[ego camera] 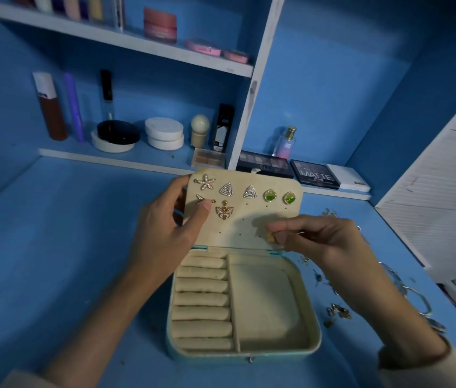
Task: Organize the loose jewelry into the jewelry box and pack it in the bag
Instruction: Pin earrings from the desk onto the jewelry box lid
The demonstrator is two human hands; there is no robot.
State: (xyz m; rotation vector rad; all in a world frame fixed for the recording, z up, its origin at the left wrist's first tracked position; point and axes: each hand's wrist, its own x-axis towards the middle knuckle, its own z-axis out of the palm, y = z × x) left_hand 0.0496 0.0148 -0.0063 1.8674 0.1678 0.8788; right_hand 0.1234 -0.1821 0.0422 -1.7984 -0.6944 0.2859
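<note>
An open jewelry box (pixel 309 326) with cream lining sits on the blue table. Its raised lid panel (pixel 252 217) carries several pinned earrings: a star flower, two triangles, two green stones, a gold butterfly. My left hand (pixel 165 228) holds the lid's left edge, thumb pressed on a partly hidden earring (pixel 199 198). My right hand (pixel 324 242) pinches a small gold earring (pixel 270 237) in front of the panel's lower right. Loose jewelry (pixel 338 312) lies on the table right of the box. No bag is in view.
Shelves behind hold cosmetics: bottles (pixel 49 107), round jars (pixel 164 133), a perfume bottle (pixel 285 142), eyeshadow palettes (pixel 315 175). A white slatted panel (pixel 442 197) stands at the right. Bangles (pixel 417 295) lie near my right forearm.
</note>
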